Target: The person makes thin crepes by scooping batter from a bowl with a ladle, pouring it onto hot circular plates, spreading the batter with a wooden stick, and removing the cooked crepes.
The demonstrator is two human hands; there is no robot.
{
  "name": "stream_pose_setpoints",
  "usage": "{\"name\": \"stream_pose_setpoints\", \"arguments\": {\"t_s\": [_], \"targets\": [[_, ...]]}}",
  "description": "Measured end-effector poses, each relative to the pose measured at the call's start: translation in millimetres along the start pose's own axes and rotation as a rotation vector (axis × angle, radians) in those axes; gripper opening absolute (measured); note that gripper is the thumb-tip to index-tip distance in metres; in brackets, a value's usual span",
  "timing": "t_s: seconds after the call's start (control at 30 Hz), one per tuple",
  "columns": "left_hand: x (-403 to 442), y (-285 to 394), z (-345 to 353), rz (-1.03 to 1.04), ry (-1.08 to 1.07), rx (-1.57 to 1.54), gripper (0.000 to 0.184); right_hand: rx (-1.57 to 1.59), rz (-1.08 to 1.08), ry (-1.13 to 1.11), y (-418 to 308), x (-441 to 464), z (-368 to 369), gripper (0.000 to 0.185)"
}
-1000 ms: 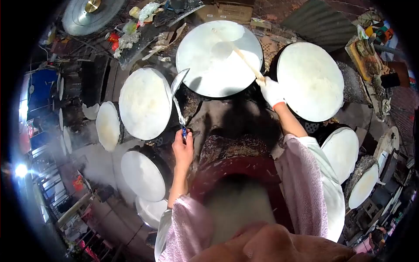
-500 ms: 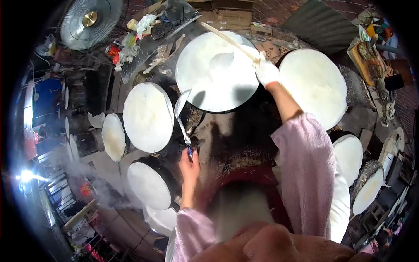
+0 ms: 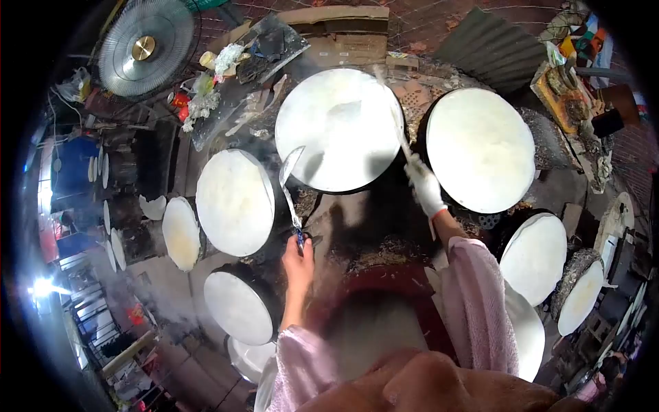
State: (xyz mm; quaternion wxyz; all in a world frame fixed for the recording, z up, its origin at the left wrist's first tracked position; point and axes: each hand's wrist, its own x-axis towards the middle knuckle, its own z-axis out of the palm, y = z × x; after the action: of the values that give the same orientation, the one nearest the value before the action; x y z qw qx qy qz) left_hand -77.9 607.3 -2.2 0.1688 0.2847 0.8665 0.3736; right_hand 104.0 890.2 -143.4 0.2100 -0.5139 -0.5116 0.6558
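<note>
My left hand (image 3: 298, 262), bare, is closed round the blue handle of a metal ladle (image 3: 291, 172), whose bowl hangs by the lower left edge of the middle round griddle (image 3: 336, 130). A pale layer covers that griddle. In a white glove, my right hand (image 3: 423, 187) grips a wooden stick (image 3: 399, 127), which rises along the griddle's right edge. The stick's far end is blurred. To the right of it sits another round griddle (image 3: 480, 151) with a white sheet on top, and on the left lies a further white-covered one (image 3: 235, 202).
More white round griddles stand lower left (image 3: 238, 307) and lower right (image 3: 533, 257). A fan (image 3: 143, 48) is at the upper left, near a cluttered dark board (image 3: 257, 51). Corrugated sheeting (image 3: 498, 48) lies at the upper right. Steam drifts on the left.
The stick has swung from lying across the middle griddle to its right edge, and my right hand has drawn back toward me. My left hand keeps the ladle beside the griddle. The view has shifted.
</note>
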Motion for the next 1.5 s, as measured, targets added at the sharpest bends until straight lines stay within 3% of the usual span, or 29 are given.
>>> {"name": "stream_pose_setpoints", "arguments": {"t_s": [0.03, 0.13, 0.23, 0.37, 0.5, 0.53, 0.6, 0.67, 0.7, 0.8, 0.9, 0.97, 1.03, 1.1, 1.17, 1.23, 1.3, 1.33, 1.43, 1.5], "targets": [[2.7, 2.1, -0.5, -0.023, -0.029, 0.012, 0.017, 0.075, 0.352, -0.077, -20.1, -24.8, -1.3, 0.031], [7.1, 3.7, 7.3, -0.059, -0.051, -0.068, 0.017, 0.128, 0.273, -0.230, -18.1, -39.0, -2.2, 0.029], [6.5, 5.2, 16.1, -0.056, -0.028, -0.135, 0.014, -0.014, 0.094, -0.094, -28.0, -15.6, -23.3, 0.022], [0.1, 9.3, 18.3, -0.190, -0.050, -0.178, 0.015, 0.083, 0.333, -0.296, -37.7, -25.6, -27.5, 0.027], [3.5, 7.4, 19.0, -0.108, -0.030, -0.134, 0.014, -0.034, 0.202, -0.405, -28.5, -24.8, -27.6, 0.028], [7.4, 7.9, 18.9, -0.070, -0.025, -0.130, 0.014, -0.116, -0.066, -0.335, -0.9, 2.4, -30.0, 0.031], [17.3, 4.3, 18.9, 0.019, -0.009, -0.104, 0.016, -0.161, -0.141, -0.297, 0.1, 23.0, -31.3, 0.037], [29.7, -8.2, 16.5, -0.024, -0.052, -0.131, 0.017, -0.202, 0.139, -0.332, -62.8, -7.2, -24.8, 0.033], [39.7, -11.6, 16.0, -0.039, -0.073, -0.148, 0.017, -0.221, 0.333, -0.344, -68.2, -12.8, -22.0, 0.022], [76.2, -27.9, 18.4, 0.089, -0.088, -0.172, 0.015, -0.143, 0.176, -0.398, -55.8, -31.7, -16.7, 0.025], [136.1, -53.1, 26.9, 0.096, -0.191, -0.230, 0.016, -0.184, -0.011, -0.252, -22.6, -15.2, -12.2, 0.029], [169.8, -24.9, 27.6, -0.053, -0.324, -0.347, 0.018, -0.117, 0.035, -0.231, -14.1, -18.9, 1.0, 0.033], [205.6, -14.6, 35.0, -0.108, -0.445, -0.398, 0.018, 0.016, 0.121, -0.325, -21.8, -41.7, 14.7, 0.031], [236.4, -16.4, 52.5, -0.075, -0.486, -0.440, 0.021, 0.186, 0.045, -0.303, 6.2, -58.0, 17.9, 0.030], [257.3, -23.2, 67.2, -0.114, -0.592, -0.517, 0.021, -0.099, -0.050, -0.119, -5.2, -95.4, 16.4, 0.031], [264.0, -30.3, 75.4, -0.192, -0.689, -0.581, 0.021, 0.177, -0.111, 0.149, 22.0, -112.5, 27.6, 0.029], [245.2, -23.5, 67.1, -0.289, -0.714, -0.589, 0.020, 0.144, 0.021, 0.181, 44.7, -123.2, 60.4, 0.030], [235.3, -24.3, 61.5, -0.319, -0.742, -0.577, 0.018, 0.198, -0.024, 0.108, 68.8, -121.2, 82.1, 0.032], [206.3, -44.5, 50.8, -0.345, -0.784, -0.553, 0.018, 0.359, 0.315, -0.059, 38.3, -134.1, 141.2, 0.037], [187.2, -51.2, 41.5, -0.437, -0.745, -0.704, 0.021, 0.321, 0.240, -0.043, 45.7, -123.1, 146.3, 0.038]]}}
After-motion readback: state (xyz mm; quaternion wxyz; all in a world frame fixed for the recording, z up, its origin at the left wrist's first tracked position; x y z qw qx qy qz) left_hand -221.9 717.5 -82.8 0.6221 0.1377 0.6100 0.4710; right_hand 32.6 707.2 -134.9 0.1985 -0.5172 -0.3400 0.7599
